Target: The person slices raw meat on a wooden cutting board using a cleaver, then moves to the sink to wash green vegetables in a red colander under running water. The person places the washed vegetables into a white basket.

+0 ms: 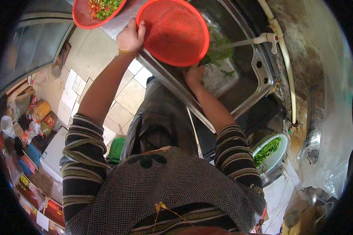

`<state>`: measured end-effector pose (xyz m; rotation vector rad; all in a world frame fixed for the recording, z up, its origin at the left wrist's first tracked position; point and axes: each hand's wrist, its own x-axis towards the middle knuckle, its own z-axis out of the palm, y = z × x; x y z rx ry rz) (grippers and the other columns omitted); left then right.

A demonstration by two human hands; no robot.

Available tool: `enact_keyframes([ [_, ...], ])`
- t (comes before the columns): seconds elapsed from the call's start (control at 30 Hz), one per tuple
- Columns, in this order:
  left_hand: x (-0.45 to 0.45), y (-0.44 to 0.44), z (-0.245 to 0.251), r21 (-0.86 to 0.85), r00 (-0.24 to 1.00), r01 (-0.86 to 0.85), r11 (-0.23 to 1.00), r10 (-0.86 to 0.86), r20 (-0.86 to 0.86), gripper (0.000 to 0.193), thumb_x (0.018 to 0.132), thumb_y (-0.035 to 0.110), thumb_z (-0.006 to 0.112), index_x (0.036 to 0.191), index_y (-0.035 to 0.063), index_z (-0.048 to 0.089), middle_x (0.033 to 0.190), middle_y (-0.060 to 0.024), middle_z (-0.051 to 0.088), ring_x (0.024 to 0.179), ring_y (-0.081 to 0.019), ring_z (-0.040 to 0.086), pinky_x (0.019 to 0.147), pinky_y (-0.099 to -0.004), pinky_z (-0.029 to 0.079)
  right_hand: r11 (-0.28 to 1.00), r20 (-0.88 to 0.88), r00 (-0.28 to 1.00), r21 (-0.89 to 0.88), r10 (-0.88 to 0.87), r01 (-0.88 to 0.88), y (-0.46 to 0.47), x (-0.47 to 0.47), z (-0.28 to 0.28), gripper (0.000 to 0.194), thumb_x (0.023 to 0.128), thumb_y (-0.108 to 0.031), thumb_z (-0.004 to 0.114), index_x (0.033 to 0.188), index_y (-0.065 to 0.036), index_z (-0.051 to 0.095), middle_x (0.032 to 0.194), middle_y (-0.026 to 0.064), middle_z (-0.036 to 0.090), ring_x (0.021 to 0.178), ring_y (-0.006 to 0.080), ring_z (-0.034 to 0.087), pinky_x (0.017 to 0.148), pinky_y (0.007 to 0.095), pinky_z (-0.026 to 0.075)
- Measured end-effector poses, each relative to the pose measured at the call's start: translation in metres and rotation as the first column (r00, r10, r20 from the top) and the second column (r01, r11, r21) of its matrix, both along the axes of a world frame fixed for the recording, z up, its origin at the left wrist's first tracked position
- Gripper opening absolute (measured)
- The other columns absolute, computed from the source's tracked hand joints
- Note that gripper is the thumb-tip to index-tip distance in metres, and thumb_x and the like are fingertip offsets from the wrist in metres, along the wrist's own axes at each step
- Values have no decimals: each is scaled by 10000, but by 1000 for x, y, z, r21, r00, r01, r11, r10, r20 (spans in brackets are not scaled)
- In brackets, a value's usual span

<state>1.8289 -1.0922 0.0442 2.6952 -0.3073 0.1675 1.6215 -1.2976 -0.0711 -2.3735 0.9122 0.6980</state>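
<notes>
My left hand (131,35) grips the left rim of a red plastic mesh basket (175,32), its thumb over the edge. The basket is tilted over the near-left side of a stainless steel sink (223,88), and its mesh appears bare. Below the basket's lower rim, my right hand (195,75) reaches into the sink. Its fingers are mostly hidden, so whether it holds anything is unclear. Green vegetable pieces (219,53) lie in the sink under a stream of water from a white-handled tap (266,38).
Another red basket (76,16) holds chopped red and green peppers (104,8) on the metal counter (110,26). At the right, a pale plastic basket (282,149) contains green vegetable pieces (266,152). A pipe (289,73) runs along the wall. A green bin (116,149) stands on the tiled floor.
</notes>
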Motion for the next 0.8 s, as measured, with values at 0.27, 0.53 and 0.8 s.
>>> enact_keyframes([
  [0.27, 0, 0, 4, -1, 1000, 17, 1000, -17, -25, 329, 924, 422, 485, 915, 101, 556, 667, -169, 621, 618, -372, 613, 546, -480, 468, 865, 636, 769, 420, -64, -276, -62, 82, 10, 875, 732, -229, 751, 1455, -177, 262, 1417, 183, 392, 1308, 476, 282, 1054, 490, 315],
  [0.53, 0, -1, 5, -35, 1000, 13, 999, -14, -14, 331, 915, 425, 490, 877, 99, 536, 645, -157, 618, 602, -362, 610, 534, -470, 468, 970, 285, 929, -129, 235, -205, -84, 163, -22, 870, 777, -577, 624, 1481, -346, 167, 1560, 128, 57, 1405, 450, 16, 1031, 699, 175],
  [0.8, -2, -2, 7, -12, 1000, 14, 1000, -14, 1, 338, 915, 427, 488, 863, 96, 535, 664, -164, 623, 612, -362, 613, 537, -464, 471, 914, 306, 883, 83, 355, -396, -29, 60, 7, 793, 783, -496, 658, 1451, -314, 271, 1554, 87, 87, 1403, 431, 67, 996, 726, 222],
])
